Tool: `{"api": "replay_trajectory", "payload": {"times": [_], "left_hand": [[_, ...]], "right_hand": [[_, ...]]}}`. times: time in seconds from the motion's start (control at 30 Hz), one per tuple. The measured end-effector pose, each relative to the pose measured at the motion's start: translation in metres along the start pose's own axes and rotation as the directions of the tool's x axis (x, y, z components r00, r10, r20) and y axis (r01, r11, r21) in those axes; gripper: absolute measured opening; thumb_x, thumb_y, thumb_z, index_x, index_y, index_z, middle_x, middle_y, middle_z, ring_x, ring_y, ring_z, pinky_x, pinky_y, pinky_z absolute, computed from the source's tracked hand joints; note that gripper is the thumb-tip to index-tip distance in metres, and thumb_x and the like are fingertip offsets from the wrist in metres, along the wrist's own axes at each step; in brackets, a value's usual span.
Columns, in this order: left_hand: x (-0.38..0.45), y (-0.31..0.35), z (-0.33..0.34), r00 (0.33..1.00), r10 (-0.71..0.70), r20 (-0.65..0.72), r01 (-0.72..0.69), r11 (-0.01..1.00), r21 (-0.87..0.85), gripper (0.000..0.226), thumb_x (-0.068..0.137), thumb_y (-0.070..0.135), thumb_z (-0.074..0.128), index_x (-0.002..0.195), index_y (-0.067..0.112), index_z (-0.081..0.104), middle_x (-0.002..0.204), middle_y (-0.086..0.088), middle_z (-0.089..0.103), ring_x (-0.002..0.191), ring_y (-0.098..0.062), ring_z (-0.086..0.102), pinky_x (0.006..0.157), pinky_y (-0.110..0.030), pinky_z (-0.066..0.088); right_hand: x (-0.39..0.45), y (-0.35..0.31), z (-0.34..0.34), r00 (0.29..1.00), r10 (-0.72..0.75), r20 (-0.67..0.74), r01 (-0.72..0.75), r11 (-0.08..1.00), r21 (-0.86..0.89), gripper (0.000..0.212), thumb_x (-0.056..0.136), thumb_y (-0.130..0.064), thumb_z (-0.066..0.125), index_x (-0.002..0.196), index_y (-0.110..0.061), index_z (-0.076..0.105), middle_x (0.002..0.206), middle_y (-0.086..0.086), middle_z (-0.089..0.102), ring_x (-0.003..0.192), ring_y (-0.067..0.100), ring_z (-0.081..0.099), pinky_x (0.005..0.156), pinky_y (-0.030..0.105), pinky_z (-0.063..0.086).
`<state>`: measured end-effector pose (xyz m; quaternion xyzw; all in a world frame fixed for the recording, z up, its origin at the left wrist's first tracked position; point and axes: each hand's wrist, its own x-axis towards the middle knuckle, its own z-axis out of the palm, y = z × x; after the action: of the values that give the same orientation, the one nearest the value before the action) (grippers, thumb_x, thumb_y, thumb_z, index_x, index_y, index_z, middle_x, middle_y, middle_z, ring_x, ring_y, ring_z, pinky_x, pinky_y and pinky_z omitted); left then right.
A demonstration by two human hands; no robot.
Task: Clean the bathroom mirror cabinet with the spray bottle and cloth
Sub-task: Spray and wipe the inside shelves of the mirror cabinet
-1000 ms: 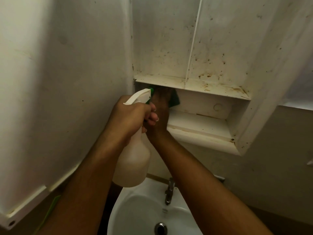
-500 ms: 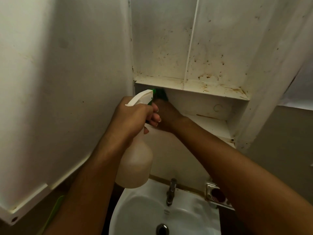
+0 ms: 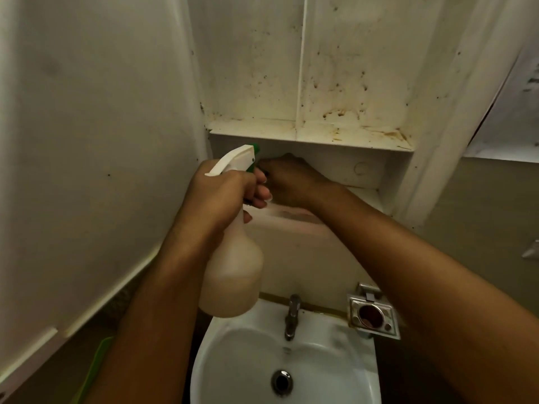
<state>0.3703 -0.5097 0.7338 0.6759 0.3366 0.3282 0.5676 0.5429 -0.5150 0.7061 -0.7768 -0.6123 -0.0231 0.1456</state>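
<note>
The left hand has its grip curled round the neck of the spray bottle, above the sink. The right hand reaches into the cabinet above the sink; its grip cannot be told, the cloth hidden.

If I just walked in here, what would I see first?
Probably the white plastic spray bottle with its green nozzle, which the left hand grips in the middle of the view. Behind it the right hand reaches into the lower shelf of the dirty white cabinet, speckled with brown spots. Below sits the white ceramic sink.
</note>
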Motion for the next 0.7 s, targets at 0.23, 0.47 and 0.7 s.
{"api": "replay_trajectory", "payload": {"times": [0.23, 0.47, 0.7], "left_hand": [[0.007, -0.001, 0.0, 0.999, -0.024, -0.026, 0.024, 1.0, -0.005, 0.027, 0.074, -0.005, 0.051, 0.085, 0.01, 0.071, 0.068, -0.004, 0.074, 0.066, -0.018, 0.07, 0.054, -0.026, 0.046], [0.004, 0.0, -0.006, 1.0, -0.001, -0.024, 0.0, 1.0, -0.013, 0.026, 0.073, -0.004, 0.051, 0.084, 0.01, 0.071, 0.07, -0.005, 0.074, 0.067, -0.02, 0.07, 0.056, -0.028, 0.046], [-0.002, 0.001, -0.012, 1.0, 0.003, -0.008, -0.003, 1.0, -0.007, 0.025, 0.076, -0.002, 0.052, 0.087, 0.01, 0.071, 0.069, -0.003, 0.075, 0.067, -0.017, 0.071, 0.06, -0.03, 0.051]], "right_hand": [[-0.038, 0.027, -0.022, 0.983, 0.181, 0.017, -0.181, 0.983, 0.02, 0.025, 0.097, -0.021, 0.049, 0.115, -0.022, 0.065, 0.105, 0.003, 0.062, 0.091, 0.02, 0.058, 0.081, 0.033, 0.05], [-0.063, 0.033, -0.039, 0.944, 0.329, -0.001, -0.328, 0.941, -0.083, 0.019, 0.096, -0.019, 0.049, 0.104, -0.015, 0.066, 0.095, 0.005, 0.06, 0.086, 0.021, 0.058, 0.079, 0.033, 0.05], [-0.081, 0.025, -0.043, 0.881, 0.471, -0.053, -0.469, 0.85, -0.24, 0.024, 0.1, -0.026, 0.046, 0.104, -0.011, 0.064, 0.088, 0.004, 0.057, 0.079, 0.019, 0.055, 0.08, 0.034, 0.051]]}}
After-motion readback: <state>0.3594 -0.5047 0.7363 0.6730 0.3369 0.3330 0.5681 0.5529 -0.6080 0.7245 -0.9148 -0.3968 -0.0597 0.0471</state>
